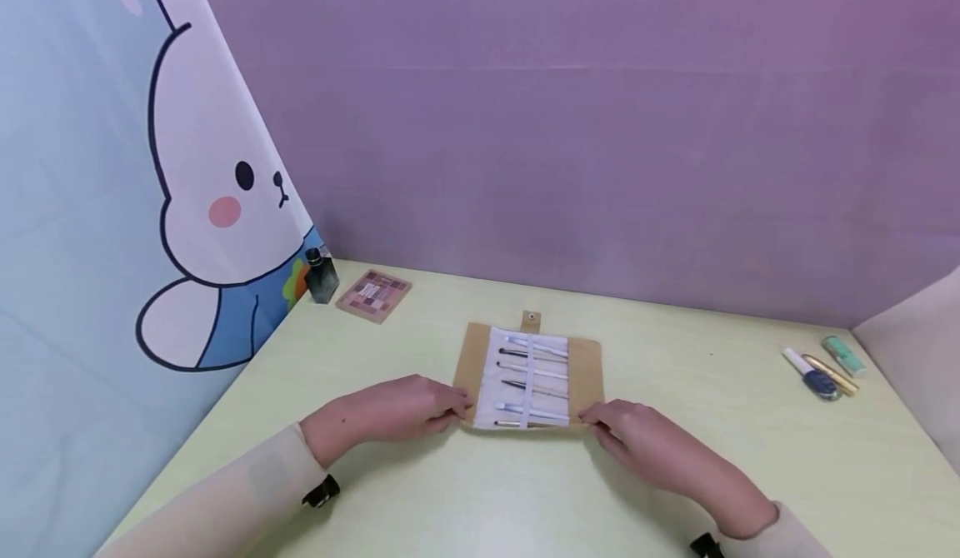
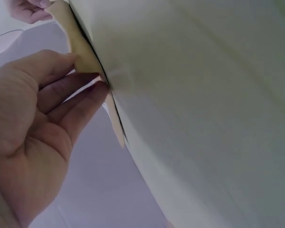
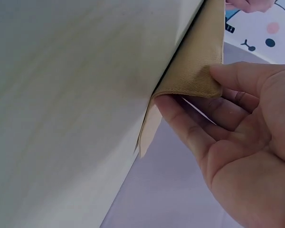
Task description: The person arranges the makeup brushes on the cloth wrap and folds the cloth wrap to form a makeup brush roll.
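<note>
A tan brush case [image 1: 587, 366] lies unfolded on the pale table, its snap tab [image 1: 530, 321] pointing to the far side. Several makeup brushes [image 1: 534, 368] lie crosswise on its white lining under a pale elastic strap. My left hand [image 1: 411, 408] pinches the near left corner between thumb and fingers. At the near right corner, my right hand [image 1: 643, 443] does the same. In the right wrist view the case's edge [image 3: 194, 69] bends up between thumb and fingers. The left wrist view shows the other tan edge [image 2: 85, 56] gripped, with fingertips underneath.
A dark square bottle [image 1: 322, 281] and a pink palette [image 1: 374, 296] are at the back left. Toward the right edge lie a white-and-navy item [image 1: 813, 375], a gold tube [image 1: 831, 374] and a green item [image 1: 843, 356]. A purple cloth [image 1: 562, 141] hangs behind the table.
</note>
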### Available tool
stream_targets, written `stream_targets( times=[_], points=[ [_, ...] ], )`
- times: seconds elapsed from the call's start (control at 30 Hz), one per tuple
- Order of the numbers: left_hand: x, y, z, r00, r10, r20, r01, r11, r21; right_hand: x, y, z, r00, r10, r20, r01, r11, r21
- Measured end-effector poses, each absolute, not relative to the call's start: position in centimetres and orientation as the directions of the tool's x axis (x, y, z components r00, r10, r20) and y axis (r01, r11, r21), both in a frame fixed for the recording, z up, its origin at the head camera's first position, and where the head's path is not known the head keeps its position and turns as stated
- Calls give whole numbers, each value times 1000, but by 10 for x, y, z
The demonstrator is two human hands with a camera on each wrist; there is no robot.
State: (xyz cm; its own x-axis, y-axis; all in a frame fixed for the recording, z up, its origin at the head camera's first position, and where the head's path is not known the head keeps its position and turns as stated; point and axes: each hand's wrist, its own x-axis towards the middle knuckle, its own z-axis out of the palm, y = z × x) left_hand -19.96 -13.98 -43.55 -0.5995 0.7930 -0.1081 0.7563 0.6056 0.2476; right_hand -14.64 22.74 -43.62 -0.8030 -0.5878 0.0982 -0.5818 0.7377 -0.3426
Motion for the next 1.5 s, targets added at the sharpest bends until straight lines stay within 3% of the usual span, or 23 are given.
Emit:
stream_targets(
  times=[0.3,0.63,0.93,1.5],
  points=[
    [-202,-142,-433,-669,739,-77,678,650,344,-151,238,-432,-809,-581,85,-538,676,-503],
    [-206,-135,-434,-722,692,-22,628,668,401,-158,240,-428,-838,-540,74,-479,665,-573],
    [-219,-128,-436,-770,637,28,594,700,397,-172,237,-425,-866,-498,-48,-346,667,-660],
    [-243,-106,-439,-821,549,-156,448,789,420,-192,233,-437,-911,-383,-150,-184,705,-685]
  ],
)
